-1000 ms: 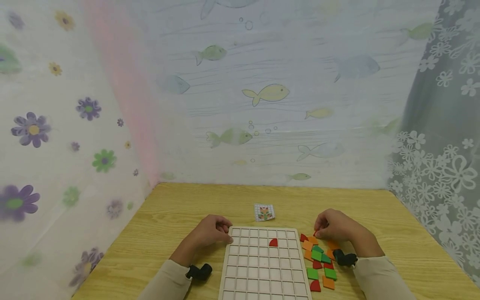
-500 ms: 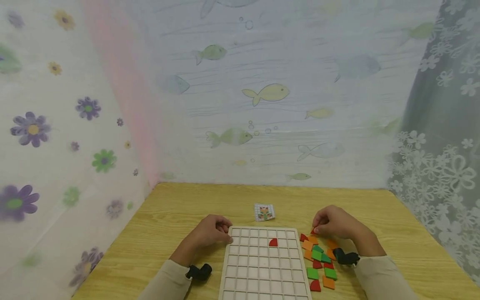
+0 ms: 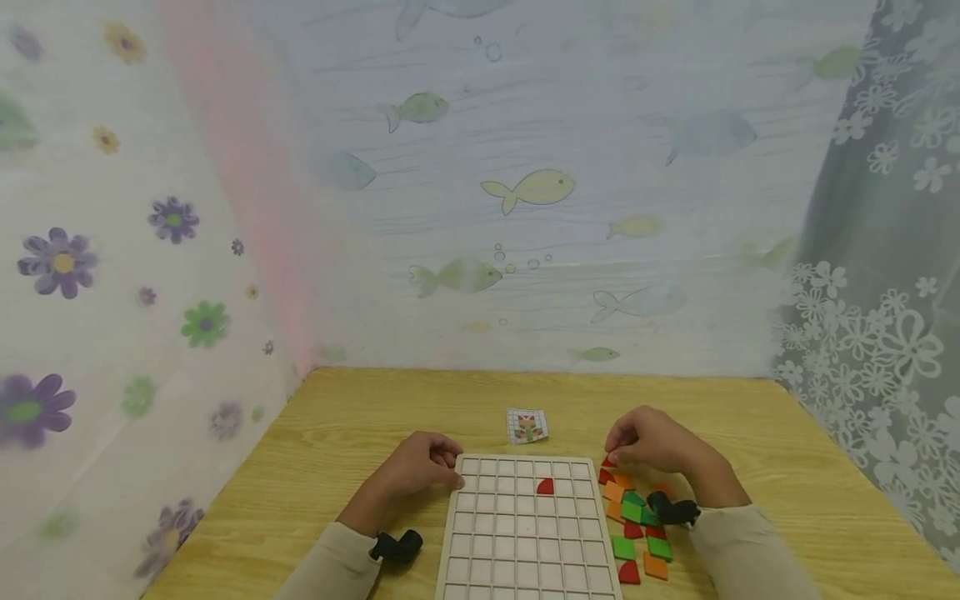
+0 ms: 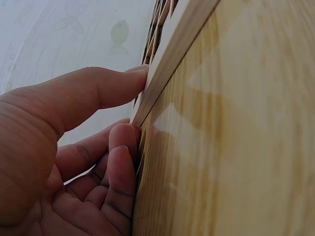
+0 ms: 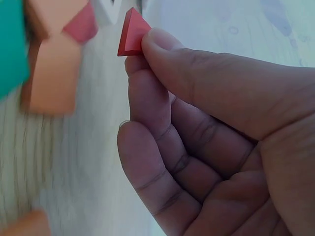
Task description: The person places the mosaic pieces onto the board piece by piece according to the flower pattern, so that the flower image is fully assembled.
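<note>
Your right hand (image 3: 654,442) pinched the triangle (image 5: 133,37) just off the board's (image 3: 527,527) far right corner; your left hand (image 3: 420,462) held the far left one. The triangle looked light, stiff, perhaps slippery, its edges probably the surest hold.

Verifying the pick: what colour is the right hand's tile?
The triangular tile is red, clearest in the right wrist view.

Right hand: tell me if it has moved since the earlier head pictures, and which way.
Yes: in the head view, the right hand has moved left, toward the grid board and nearer the patterned card.
</note>
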`<state>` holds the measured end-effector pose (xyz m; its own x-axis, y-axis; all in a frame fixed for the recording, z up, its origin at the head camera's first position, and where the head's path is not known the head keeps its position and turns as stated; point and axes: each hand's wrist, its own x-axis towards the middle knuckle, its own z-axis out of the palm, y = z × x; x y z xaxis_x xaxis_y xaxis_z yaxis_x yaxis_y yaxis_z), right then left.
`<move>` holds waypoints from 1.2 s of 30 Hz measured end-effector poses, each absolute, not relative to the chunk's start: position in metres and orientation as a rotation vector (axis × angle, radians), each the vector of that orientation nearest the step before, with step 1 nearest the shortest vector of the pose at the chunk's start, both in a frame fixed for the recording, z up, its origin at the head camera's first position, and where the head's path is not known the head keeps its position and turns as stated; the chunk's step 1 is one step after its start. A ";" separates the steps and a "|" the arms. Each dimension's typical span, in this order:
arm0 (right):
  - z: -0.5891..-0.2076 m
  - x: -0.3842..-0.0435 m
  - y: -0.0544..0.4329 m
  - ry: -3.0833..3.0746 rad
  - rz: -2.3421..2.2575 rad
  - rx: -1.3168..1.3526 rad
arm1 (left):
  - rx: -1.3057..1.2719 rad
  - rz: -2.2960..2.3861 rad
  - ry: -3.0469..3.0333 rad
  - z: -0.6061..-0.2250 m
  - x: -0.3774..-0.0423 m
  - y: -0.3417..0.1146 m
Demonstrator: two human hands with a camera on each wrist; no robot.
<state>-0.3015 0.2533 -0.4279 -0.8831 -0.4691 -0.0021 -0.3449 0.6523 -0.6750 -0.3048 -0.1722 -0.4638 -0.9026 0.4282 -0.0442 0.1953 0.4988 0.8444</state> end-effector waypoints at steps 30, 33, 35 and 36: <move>-0.423 -0.303 0.182 2.626 -1.075 -0.732 | 0.552 1.379 2.480 -0.459 -0.299 -0.171; -0.423 -0.303 0.175 2.608 -1.080 -0.771 | 0.551 1.377 2.489 -0.458 -0.299 -0.171; -0.424 -0.303 0.170 2.597 -1.079 -0.778 | 0.547 1.370 2.497 -0.458 -0.298 -0.171; -0.424 -0.303 0.168 2.594 -1.077 -0.777 | 0.544 1.368 2.498 -0.457 -0.298 -0.172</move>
